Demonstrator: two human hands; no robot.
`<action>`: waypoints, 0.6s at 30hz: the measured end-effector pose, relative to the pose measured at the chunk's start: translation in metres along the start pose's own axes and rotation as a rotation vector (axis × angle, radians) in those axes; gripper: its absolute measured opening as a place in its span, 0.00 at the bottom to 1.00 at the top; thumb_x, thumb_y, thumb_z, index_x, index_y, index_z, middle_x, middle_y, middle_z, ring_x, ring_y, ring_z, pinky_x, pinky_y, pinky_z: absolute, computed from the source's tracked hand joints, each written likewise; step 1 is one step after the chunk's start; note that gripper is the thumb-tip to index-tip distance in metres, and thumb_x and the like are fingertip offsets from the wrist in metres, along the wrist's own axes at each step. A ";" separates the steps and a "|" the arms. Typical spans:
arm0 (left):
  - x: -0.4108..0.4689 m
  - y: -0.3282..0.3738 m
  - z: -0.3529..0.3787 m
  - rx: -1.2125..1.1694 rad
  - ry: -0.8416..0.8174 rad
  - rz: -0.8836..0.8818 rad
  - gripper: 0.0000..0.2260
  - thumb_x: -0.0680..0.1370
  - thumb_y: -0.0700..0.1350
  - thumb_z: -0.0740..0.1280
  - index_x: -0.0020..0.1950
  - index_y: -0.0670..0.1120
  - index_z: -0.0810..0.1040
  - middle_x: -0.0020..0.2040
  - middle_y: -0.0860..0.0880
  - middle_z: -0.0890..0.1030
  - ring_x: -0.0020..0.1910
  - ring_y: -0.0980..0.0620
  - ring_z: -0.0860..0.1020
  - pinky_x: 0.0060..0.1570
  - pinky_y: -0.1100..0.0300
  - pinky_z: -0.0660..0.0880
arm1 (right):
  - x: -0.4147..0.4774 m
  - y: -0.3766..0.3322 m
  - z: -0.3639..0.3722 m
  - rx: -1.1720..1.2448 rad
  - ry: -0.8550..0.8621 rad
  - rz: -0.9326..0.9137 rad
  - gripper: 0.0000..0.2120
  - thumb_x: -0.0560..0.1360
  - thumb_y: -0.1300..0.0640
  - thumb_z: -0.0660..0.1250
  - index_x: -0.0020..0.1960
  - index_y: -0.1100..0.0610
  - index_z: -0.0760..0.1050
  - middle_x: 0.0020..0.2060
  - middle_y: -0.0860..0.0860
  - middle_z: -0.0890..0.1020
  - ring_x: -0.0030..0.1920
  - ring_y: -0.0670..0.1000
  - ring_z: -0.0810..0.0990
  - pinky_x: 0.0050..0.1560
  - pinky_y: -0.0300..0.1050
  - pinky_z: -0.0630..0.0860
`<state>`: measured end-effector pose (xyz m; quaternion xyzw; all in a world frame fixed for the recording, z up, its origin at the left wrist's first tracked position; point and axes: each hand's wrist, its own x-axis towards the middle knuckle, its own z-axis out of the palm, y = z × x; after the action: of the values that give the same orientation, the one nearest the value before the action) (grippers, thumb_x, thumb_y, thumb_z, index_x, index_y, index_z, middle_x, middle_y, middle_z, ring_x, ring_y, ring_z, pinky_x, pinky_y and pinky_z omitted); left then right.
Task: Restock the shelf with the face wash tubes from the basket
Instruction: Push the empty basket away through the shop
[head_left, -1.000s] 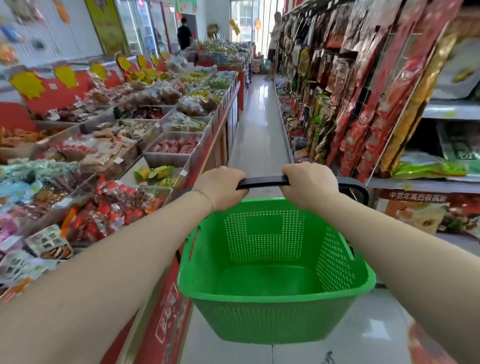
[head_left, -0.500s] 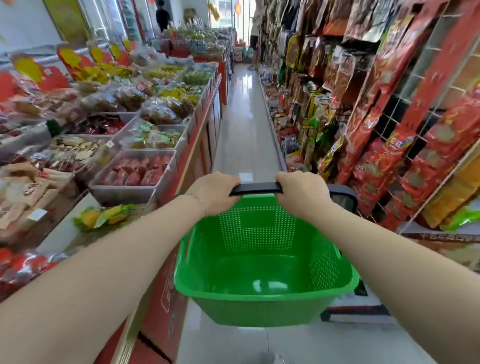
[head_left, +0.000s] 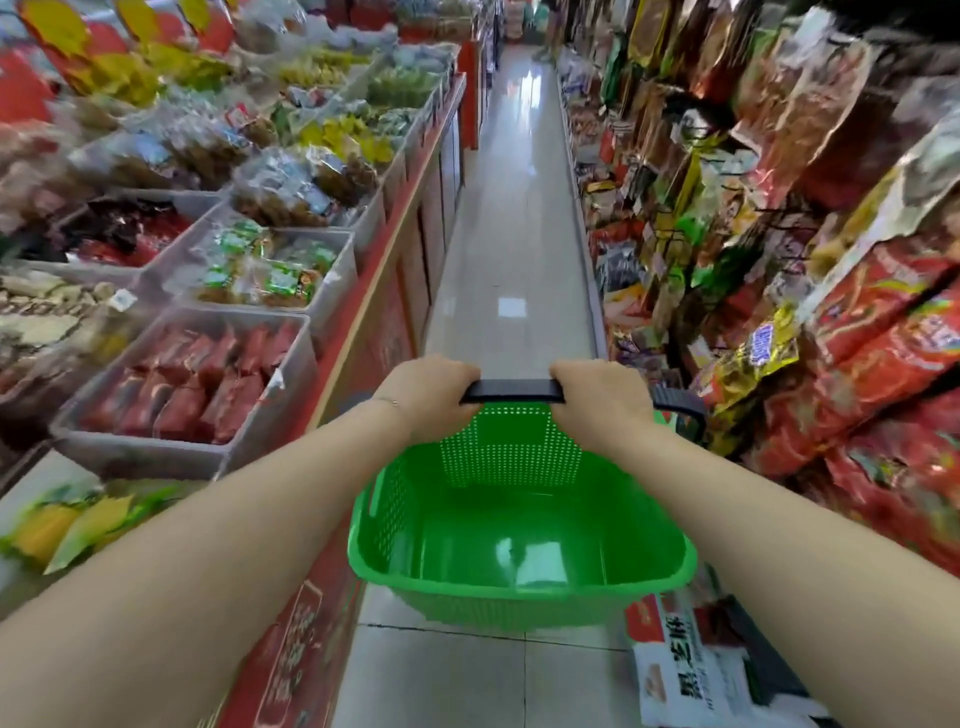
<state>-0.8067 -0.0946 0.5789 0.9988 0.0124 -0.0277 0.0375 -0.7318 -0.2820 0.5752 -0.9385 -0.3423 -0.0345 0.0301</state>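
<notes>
**Basket on the move, no tubes in sight**

We're in a narrow shop aisle, with a pale tiled floor (head_left: 511, 218) running off towards 12 o'clock. From 9 to 11 o'clock there's a long counter of clear snack bins (head_left: 187, 384), the nearest packed with red wrapped packets. From 1 to 4 o'clock hangs a rack of snack bags (head_left: 857, 322), mostly red.

Dead centre, at 6 o'clock, the green basket (head_left: 511, 452) hangs above the floor. Its perforated walls and glossy bottom show bare, with no face wash tubes visible inside. A printed carton (head_left: 675, 670) lies at 5 o'clock, just beside the basket's near corner.

The black handle (head_left: 511, 391) runs level across the top. The left hand (head_left: 431, 387) has its fingers curled round one end and the right hand (head_left: 597, 389) grips the other, with bare bar between them. There's a thin bracelet (head_left: 387, 401) on the left wrist.

This looks like the carrying leg of the job. Only snacks line this aisle, and no face wash shelf is in view. The next move calls for finding that shelf and the tubes, then freeing one hand from the handle.
</notes>
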 end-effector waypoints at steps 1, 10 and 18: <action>0.016 -0.008 0.007 -0.005 -0.010 -0.005 0.07 0.78 0.51 0.62 0.44 0.49 0.70 0.43 0.47 0.78 0.47 0.43 0.78 0.43 0.53 0.73 | 0.016 0.004 0.009 0.010 -0.010 0.003 0.06 0.75 0.53 0.64 0.44 0.54 0.70 0.43 0.55 0.81 0.46 0.60 0.81 0.37 0.46 0.67; 0.151 -0.085 0.093 -0.107 -0.150 -0.026 0.09 0.77 0.50 0.64 0.49 0.46 0.70 0.51 0.44 0.79 0.51 0.41 0.77 0.47 0.50 0.74 | 0.148 0.035 0.110 0.078 -0.177 0.083 0.07 0.74 0.52 0.66 0.48 0.53 0.72 0.46 0.56 0.81 0.48 0.61 0.80 0.39 0.48 0.67; 0.225 -0.126 0.173 -0.199 -0.350 0.033 0.08 0.77 0.47 0.63 0.47 0.47 0.64 0.46 0.47 0.75 0.46 0.42 0.76 0.45 0.49 0.75 | 0.208 0.061 0.204 0.213 -0.400 0.153 0.08 0.74 0.58 0.66 0.44 0.53 0.65 0.45 0.56 0.80 0.48 0.61 0.79 0.39 0.48 0.67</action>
<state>-0.5944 0.0233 0.3846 0.9702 -0.0082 -0.1987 0.1382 -0.5247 -0.1793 0.3874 -0.9413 -0.2712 0.1910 0.0629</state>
